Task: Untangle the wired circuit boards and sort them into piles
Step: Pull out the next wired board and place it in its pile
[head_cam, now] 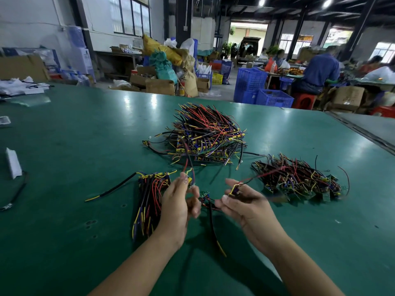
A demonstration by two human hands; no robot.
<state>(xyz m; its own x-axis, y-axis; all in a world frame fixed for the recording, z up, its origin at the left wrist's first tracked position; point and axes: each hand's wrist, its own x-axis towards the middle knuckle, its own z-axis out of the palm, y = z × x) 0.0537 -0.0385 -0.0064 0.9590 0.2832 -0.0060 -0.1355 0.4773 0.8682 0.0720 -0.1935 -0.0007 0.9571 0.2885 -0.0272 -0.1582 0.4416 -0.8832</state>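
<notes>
A person's two bare hands work over a wide green table (85, 135) holding three piles of wired circuit boards. The big pile (207, 135) lies in the middle, farther from the person. The right pile (299, 180) is a looser tangle just beyond the right hand. The left bundle (149, 199) lies with its wires fairly straight, partly behind the left hand. One loose black cable (113, 189) with a yellow tip trails left from that bundle, and one white folded piece (13, 163) sits near the table's left edge. Behind the table is a cluttered workshop with two blue crates (263, 92), cardboard boxes (160, 85), stuffed sacks and several people seated at benches on the right. The left hand (177, 208) pinches red and black wires (188, 165) between thumb and fingertips; these wires rise toward the big pile. The right hand (245, 204) has its fingers loosely spread and pinches a small part (234, 190) with yellow wires near its fingertips, though blur hides the exact grip. One small green board (204, 194) hangs between the two hands, just beside both thumbs, with a black lead (213, 229) dangling down from it.
</notes>
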